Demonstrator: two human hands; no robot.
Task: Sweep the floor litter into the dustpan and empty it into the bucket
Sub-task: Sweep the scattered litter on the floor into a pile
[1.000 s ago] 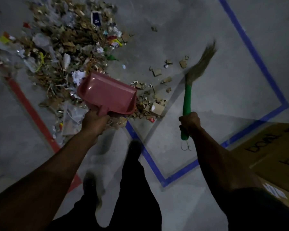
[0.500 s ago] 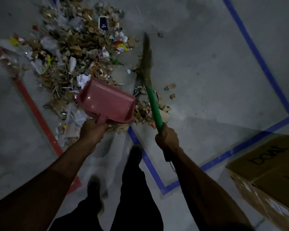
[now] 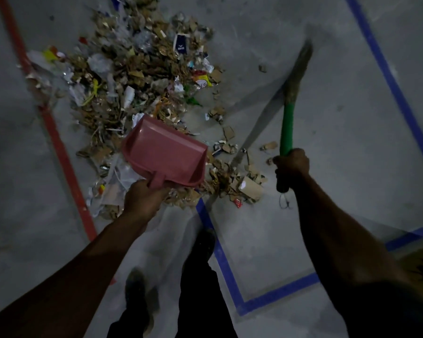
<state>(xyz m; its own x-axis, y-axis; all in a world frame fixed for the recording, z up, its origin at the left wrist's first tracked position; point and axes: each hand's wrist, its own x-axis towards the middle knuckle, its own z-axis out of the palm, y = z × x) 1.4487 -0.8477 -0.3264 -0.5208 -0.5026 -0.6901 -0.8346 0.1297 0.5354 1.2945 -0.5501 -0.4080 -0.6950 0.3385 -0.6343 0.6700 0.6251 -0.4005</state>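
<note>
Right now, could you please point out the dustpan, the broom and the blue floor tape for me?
dustpan (image 3: 166, 152): head view, on its pink inner tray.
broom (image 3: 286, 128): head view, on the green handle.
blue floor tape (image 3: 386, 76): head view, on the right-hand strip.

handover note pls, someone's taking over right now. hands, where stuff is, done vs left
Left hand grips the handle of the pink dustpan, tilted at the near edge of the litter pile; pan looks empty.
Right hand grips the green-handled broom, bristles raised out to the right, blurred.
Loose cardboard scraps lie between pan and broom, by the blue tape.
Done: nothing in the pan.
Left: sweep the litter in, empty it. The bucket is not in view.
</note>
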